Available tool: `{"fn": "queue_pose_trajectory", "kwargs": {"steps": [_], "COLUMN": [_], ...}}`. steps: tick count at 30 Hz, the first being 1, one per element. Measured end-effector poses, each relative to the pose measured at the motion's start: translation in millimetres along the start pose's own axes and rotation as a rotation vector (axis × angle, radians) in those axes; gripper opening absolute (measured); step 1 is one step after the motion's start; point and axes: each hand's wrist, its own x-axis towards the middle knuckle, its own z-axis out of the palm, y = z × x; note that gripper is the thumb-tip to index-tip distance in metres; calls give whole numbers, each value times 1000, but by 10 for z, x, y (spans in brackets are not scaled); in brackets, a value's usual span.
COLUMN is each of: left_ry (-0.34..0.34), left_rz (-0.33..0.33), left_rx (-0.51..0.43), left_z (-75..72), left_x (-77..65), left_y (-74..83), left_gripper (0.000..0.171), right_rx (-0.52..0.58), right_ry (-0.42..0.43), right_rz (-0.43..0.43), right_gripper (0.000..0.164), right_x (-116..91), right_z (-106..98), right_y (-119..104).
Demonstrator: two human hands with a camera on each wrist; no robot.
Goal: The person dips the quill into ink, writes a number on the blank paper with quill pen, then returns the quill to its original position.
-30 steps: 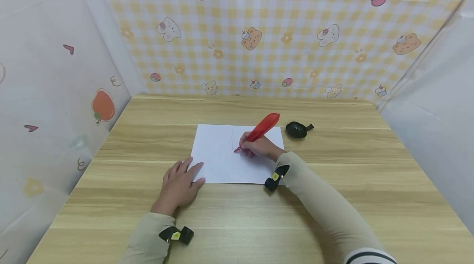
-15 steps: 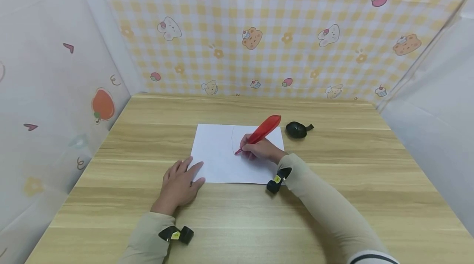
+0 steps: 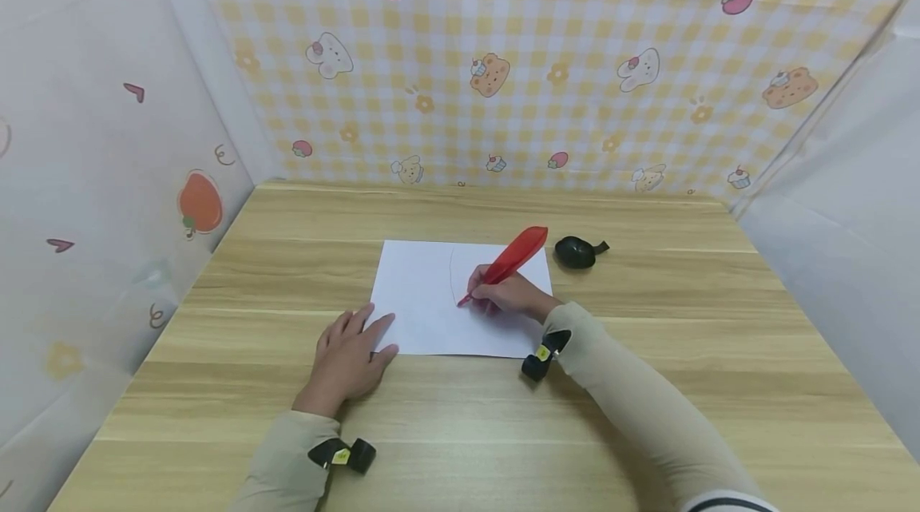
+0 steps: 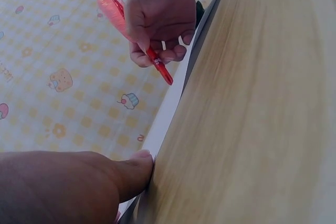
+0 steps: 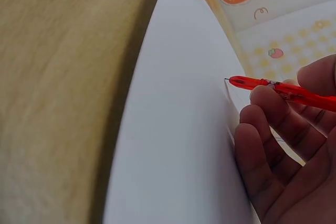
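Observation:
A white sheet of paper point(image 3: 417, 296) lies on the wooden table, with a thin curved line running down from its top edge. My right hand point(image 3: 506, 291) pinches a red feather pen point(image 3: 519, 252) between thumb and fingers, its tip at the lower end of that line. In the right wrist view the pen's fine point point(image 5: 247, 81) meets the paper, and the other fingers curl loosely beneath. My left hand point(image 3: 348, 356) rests spread at the paper's lower left corner, fingertips on the sheet. In the left wrist view its thumb point(image 4: 137, 174) presses the paper's edge.
A small black rounded object with a short tab point(image 3: 577, 252) sits right of the paper, near its upper corner. The wooden table point(image 3: 237, 320) extends around the sheet. A yellow checked cloth point(image 3: 431, 57) hangs behind, and pale curtains stand at both sides.
My right hand and the feather pen have moved slightly down and right, toward me. The line on the paper has grown longer behind the tip. The left hand and the paper keep their places.

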Motion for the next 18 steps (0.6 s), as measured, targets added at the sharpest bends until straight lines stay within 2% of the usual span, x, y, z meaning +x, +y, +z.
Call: {"fn": "queue_pose_trajectory", "kwargs": {"steps": [18], "left_ry": [-5], "left_rz": [-1], "left_rx": [-3], "left_z": [3], "left_x": [-11], "left_y": [3], "left_gripper": [52], "right_rx": [7], "right_ry": [-66], "right_rz": [-28], "right_gripper": [8], "right_x": [-105], "right_z": [-2], "right_y": [8]}}
